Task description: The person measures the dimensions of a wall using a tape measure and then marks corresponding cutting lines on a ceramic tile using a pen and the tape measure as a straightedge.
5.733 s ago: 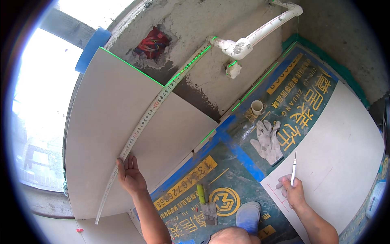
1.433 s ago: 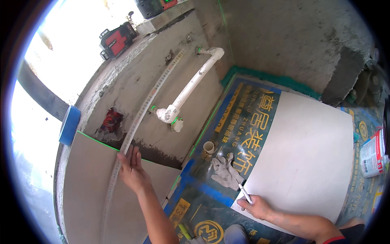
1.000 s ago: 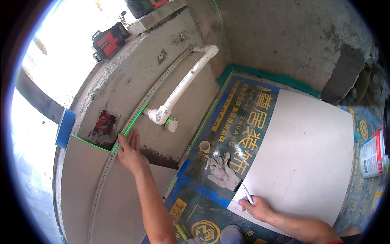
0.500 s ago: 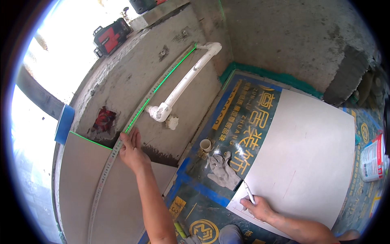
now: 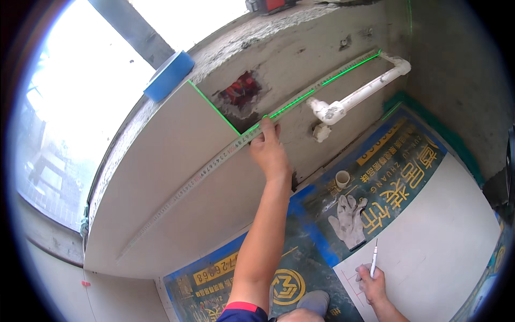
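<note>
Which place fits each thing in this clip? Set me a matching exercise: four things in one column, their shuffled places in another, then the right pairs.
Things
1. measuring tape
2. pen
3. glove
4. blue roll

Places
A. lying on the green floor covering
B. gripped by the left hand
C. beside the window
D. held in the right hand

Pairs: 1-B, 2-D, 3-A, 4-C

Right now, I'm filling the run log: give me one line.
left hand: holds measuring tape; right hand: holds pen, over white panel; glove: on green floor sheet
</note>
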Motion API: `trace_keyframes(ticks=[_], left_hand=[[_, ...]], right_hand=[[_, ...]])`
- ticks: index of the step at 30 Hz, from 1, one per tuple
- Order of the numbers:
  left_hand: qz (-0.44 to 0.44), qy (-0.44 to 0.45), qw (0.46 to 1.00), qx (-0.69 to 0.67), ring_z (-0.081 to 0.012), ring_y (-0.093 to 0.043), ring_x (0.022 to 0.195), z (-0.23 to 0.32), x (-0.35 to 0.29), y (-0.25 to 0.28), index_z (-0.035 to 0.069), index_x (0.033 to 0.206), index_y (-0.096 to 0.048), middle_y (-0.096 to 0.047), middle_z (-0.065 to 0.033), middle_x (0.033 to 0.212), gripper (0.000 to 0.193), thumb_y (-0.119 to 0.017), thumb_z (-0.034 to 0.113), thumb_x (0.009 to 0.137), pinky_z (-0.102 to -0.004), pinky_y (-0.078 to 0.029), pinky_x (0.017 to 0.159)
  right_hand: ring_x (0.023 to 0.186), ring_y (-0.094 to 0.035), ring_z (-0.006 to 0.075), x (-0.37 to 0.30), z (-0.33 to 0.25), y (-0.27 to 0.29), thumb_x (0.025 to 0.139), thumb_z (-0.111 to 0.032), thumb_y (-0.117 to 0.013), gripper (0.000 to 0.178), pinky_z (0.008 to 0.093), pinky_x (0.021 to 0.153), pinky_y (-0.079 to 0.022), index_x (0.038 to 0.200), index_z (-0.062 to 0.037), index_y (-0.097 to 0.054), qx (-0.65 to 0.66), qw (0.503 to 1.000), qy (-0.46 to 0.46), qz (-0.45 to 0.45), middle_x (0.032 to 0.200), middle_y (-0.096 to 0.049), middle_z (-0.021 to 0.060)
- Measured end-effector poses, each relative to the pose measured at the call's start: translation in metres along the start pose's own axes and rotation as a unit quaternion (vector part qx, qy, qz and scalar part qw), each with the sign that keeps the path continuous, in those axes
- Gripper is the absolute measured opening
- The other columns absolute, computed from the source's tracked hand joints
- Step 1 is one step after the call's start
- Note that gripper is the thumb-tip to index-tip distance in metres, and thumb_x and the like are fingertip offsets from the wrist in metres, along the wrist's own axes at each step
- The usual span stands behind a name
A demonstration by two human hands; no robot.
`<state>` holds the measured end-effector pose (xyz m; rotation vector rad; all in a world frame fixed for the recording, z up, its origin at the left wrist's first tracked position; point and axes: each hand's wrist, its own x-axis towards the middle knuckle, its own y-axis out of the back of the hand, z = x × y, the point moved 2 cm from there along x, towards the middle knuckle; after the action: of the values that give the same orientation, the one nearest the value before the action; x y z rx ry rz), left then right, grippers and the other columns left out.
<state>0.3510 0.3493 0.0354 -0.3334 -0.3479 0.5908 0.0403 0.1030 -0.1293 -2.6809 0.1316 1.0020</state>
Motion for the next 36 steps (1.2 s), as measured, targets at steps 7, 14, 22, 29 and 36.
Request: trace_keyframes(ticks=[7,14,22,29,36], left_hand=[[0.0,0.002,1.0,0.004,-0.0179,-0.062,0.095,0.0022,-0.0058,-0.0045,-0.015,0.1,-0.06,-0.063,-0.0146,0.103,0.044,-0.061,0.028,0.096,-0.0338,-0.051,0.096],[-0.004,0.005,1.0,0.003,-0.0174,-0.062,0.094,0.004,-0.0056,-0.0089,-0.015,0.098,-0.06,-0.062,-0.014,0.101,0.043,-0.061,0.027,0.096,-0.0334,-0.051,0.096],[-0.009,0.002,1.0,0.007,-0.0165,-0.062,0.091,0.0015,-0.0025,-0.004,-0.013,0.097,-0.061,-0.062,-0.0124,0.099,0.038,-0.061,0.026,0.096,-0.0332,-0.051,0.095],[-0.007,0.002,1.0,0.006,-0.0156,-0.061,0.09,0.0016,-0.0017,-0.0032,-0.01,0.094,-0.062,-0.062,-0.0109,0.097,0.034,-0.061,0.024,0.097,-0.033,-0.052,0.093],[-0.011,-0.008,1.0,-0.015,-0.0153,-0.061,0.089,0.0003,-0.0023,-0.0039,-0.008,0.096,-0.062,-0.062,-0.0098,0.098,0.031,-0.061,0.023,0.097,-0.0333,-0.053,0.092]], right_hand=[[0.044,-0.037,0.0046,-0.004,-0.0046,0.0003,0.095,-0.026,-0.062,0.026,0.0224,0.037,-0.027,0.097,0.0003,-0.061,-0.016,1.0,-0.002,-0.002,0.069,-0.056,0.0032],[0.042,-0.037,0.0044,-0.0044,-0.0021,-0.0009,0.095,-0.026,-0.062,0.027,0.0224,0.036,-0.027,0.098,0.0005,-0.06,0.002,1.0,-0.009,-0.009,0.069,-0.056,0.0033],[0.041,-0.037,0.0046,-0.005,-0.0008,-0.0029,0.096,-0.024,-0.062,0.025,0.0223,0.036,-0.027,0.097,0.0011,-0.06,-0.003,1.0,-0.001,-0.01,0.068,-0.056,0.0031],[0.043,-0.039,0.0057,-0.0051,-0.0005,-0.0024,0.096,-0.025,-0.062,0.026,0.0227,0.037,-0.03,0.096,0.0015,-0.06,-0.014,1.0,0.003,-0.005,0.068,-0.056,0.0032],[0.043,-0.04,0.0057,-0.0054,0.0018,-0.0016,0.095,-0.027,-0.063,0.029,0.0228,0.037,-0.031,0.096,0.0013,-0.061,-0.017,1.0,0.006,-0.004,0.068,-0.057,0.003]])
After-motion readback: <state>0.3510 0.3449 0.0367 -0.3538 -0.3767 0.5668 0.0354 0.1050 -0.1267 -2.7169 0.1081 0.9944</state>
